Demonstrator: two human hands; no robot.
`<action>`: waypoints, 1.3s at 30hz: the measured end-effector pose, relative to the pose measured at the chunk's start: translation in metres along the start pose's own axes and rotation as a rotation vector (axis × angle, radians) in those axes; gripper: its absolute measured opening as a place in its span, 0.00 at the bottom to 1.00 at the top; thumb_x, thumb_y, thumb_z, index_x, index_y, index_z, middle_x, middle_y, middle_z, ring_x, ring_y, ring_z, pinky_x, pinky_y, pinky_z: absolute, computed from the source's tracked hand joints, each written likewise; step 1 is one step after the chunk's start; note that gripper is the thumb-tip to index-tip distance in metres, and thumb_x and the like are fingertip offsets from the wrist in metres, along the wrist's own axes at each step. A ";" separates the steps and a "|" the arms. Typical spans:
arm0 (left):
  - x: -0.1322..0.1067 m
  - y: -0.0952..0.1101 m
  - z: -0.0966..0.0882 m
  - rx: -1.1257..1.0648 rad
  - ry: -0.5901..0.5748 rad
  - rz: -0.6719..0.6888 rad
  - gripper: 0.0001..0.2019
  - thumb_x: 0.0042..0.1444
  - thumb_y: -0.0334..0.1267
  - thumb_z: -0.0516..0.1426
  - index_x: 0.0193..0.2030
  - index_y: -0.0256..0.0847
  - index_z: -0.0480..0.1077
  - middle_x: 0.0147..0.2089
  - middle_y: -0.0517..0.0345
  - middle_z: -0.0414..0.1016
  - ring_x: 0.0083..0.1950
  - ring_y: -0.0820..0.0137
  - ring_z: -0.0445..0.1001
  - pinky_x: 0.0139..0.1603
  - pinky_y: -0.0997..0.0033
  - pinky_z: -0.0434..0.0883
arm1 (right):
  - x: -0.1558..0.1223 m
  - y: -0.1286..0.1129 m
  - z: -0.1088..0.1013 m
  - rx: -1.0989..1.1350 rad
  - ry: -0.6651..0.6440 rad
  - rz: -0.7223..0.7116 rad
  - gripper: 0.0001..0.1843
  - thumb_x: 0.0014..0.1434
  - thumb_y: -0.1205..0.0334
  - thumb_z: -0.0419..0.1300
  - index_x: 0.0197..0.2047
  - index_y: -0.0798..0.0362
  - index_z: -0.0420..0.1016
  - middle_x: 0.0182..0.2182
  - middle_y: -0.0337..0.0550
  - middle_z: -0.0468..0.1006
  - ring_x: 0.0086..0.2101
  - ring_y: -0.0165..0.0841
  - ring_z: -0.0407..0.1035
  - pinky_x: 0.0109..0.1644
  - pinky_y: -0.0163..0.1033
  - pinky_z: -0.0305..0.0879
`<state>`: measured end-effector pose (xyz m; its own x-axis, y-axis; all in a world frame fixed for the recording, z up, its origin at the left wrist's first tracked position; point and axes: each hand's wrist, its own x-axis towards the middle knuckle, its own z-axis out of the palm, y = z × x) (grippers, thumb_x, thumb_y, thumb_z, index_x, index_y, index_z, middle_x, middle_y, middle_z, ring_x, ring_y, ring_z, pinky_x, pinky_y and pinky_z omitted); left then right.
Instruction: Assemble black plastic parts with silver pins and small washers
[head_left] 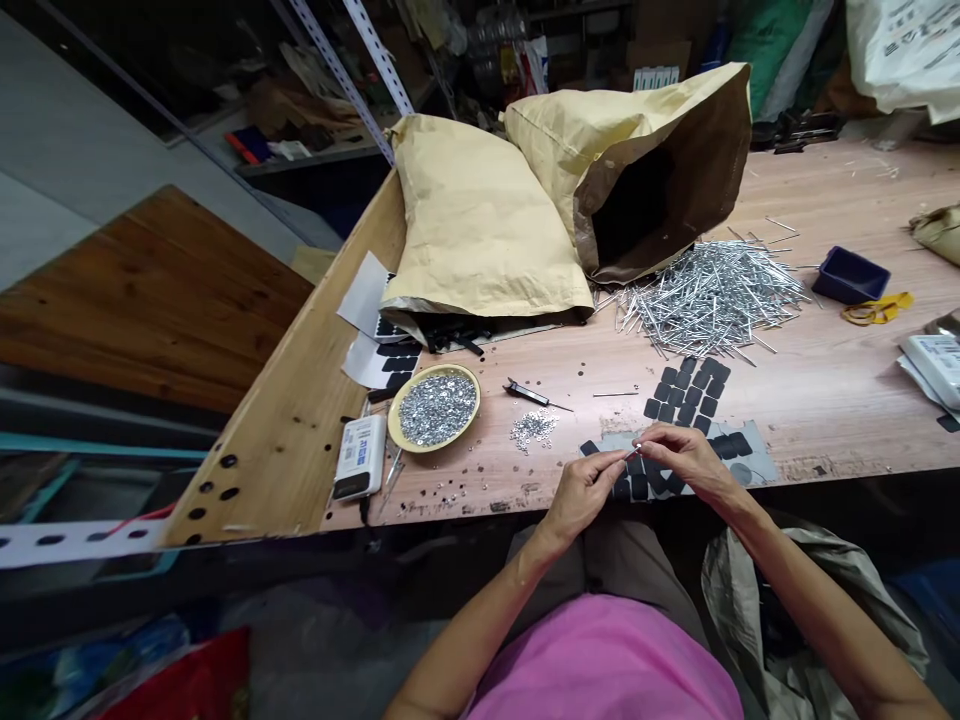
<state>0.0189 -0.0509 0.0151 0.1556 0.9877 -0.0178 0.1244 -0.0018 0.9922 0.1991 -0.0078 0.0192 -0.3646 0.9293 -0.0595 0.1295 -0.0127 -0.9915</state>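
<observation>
My left hand and my right hand meet near the table's front edge, both closed in a pinch. A thin metal rod shows between the fingertips, its left end in my left fingers. At my right fingertips there is a small shiny bit, too small to name. Below the hands lie black rounded pads on a grey sheet; more black pads lie in rows just beyond. Left of the hands is a small heap of tiny metal rings, with a black-handled pointed tool behind it.
A yellow bowl holds many small metal pieces, beside a white device. Two large paper sacks stand at the back. A heap of metal rods, a dark blue tray and a yellow band are rightward.
</observation>
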 end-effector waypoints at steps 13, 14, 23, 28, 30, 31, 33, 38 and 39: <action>-0.001 -0.003 0.003 0.166 0.014 0.127 0.12 0.58 0.34 0.54 0.43 0.41 0.77 0.44 0.54 0.80 0.44 0.65 0.79 0.47 0.67 0.75 | -0.004 0.001 0.003 -0.173 0.071 -0.103 0.17 0.54 0.45 0.59 0.29 0.51 0.77 0.27 0.42 0.76 0.29 0.32 0.69 0.34 0.38 0.65; -0.001 -0.004 0.004 0.221 0.022 0.165 0.12 0.58 0.34 0.54 0.44 0.41 0.77 0.44 0.54 0.80 0.44 0.66 0.79 0.46 0.68 0.75 | -0.004 0.002 0.003 -0.188 0.088 -0.110 0.17 0.54 0.46 0.59 0.29 0.51 0.77 0.27 0.41 0.76 0.29 0.32 0.69 0.34 0.37 0.64; -0.004 -0.008 0.007 0.750 0.056 0.465 0.16 0.65 0.35 0.45 0.48 0.39 0.73 0.31 0.54 0.78 0.30 0.72 0.77 0.30 0.78 0.71 | -0.009 -0.001 0.013 -0.212 0.133 -0.023 0.16 0.56 0.47 0.55 0.25 0.51 0.65 0.21 0.34 0.63 0.23 0.27 0.57 0.27 0.34 0.55; -0.005 -0.007 0.010 0.826 0.080 0.489 0.17 0.66 0.34 0.44 0.47 0.38 0.73 0.27 0.56 0.76 0.27 0.74 0.75 0.27 0.79 0.69 | -0.009 -0.001 0.021 -0.275 0.202 -0.019 0.20 0.55 0.46 0.53 0.20 0.51 0.58 0.18 0.33 0.57 0.21 0.26 0.52 0.25 0.34 0.51; -0.003 -0.008 0.009 0.795 0.101 0.481 0.16 0.65 0.35 0.45 0.47 0.38 0.73 0.29 0.55 0.76 0.29 0.73 0.76 0.28 0.78 0.70 | -0.007 0.000 0.023 -0.248 0.241 0.006 0.21 0.54 0.45 0.54 0.20 0.51 0.58 0.17 0.32 0.57 0.21 0.26 0.51 0.25 0.34 0.50; -0.003 -0.007 0.009 0.764 0.107 0.472 0.16 0.65 0.35 0.45 0.47 0.38 0.73 0.31 0.54 0.77 0.30 0.72 0.76 0.30 0.78 0.70 | -0.007 0.000 0.023 -0.214 0.254 0.014 0.20 0.53 0.45 0.55 0.21 0.51 0.59 0.18 0.32 0.58 0.21 0.26 0.52 0.25 0.34 0.51; -0.001 -0.008 0.008 0.715 0.110 0.449 0.16 0.65 0.36 0.45 0.47 0.39 0.73 0.34 0.54 0.79 0.33 0.72 0.77 0.33 0.78 0.71 | -0.005 0.000 0.022 -0.122 0.249 0.028 0.19 0.51 0.43 0.58 0.25 0.51 0.64 0.20 0.33 0.62 0.22 0.26 0.54 0.25 0.34 0.53; -0.003 -0.008 0.010 0.763 0.085 0.356 0.18 0.64 0.35 0.45 0.51 0.39 0.73 0.29 0.52 0.77 0.31 0.70 0.76 0.33 0.77 0.70 | -0.004 -0.002 0.014 0.017 0.182 0.148 0.24 0.45 0.39 0.63 0.24 0.53 0.69 0.19 0.35 0.65 0.22 0.26 0.56 0.25 0.34 0.55; -0.003 -0.008 0.011 0.736 0.081 0.324 0.18 0.64 0.35 0.45 0.51 0.40 0.73 0.29 0.52 0.77 0.31 0.70 0.76 0.33 0.76 0.70 | -0.004 -0.002 0.013 0.024 0.176 0.164 0.24 0.44 0.39 0.63 0.23 0.53 0.69 0.19 0.35 0.65 0.21 0.26 0.57 0.25 0.34 0.56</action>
<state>0.0280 -0.0558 0.0055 0.2270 0.9285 0.2939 0.7030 -0.3650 0.6103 0.1880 -0.0164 0.0197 -0.1737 0.9641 -0.2008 0.1508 -0.1755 -0.9729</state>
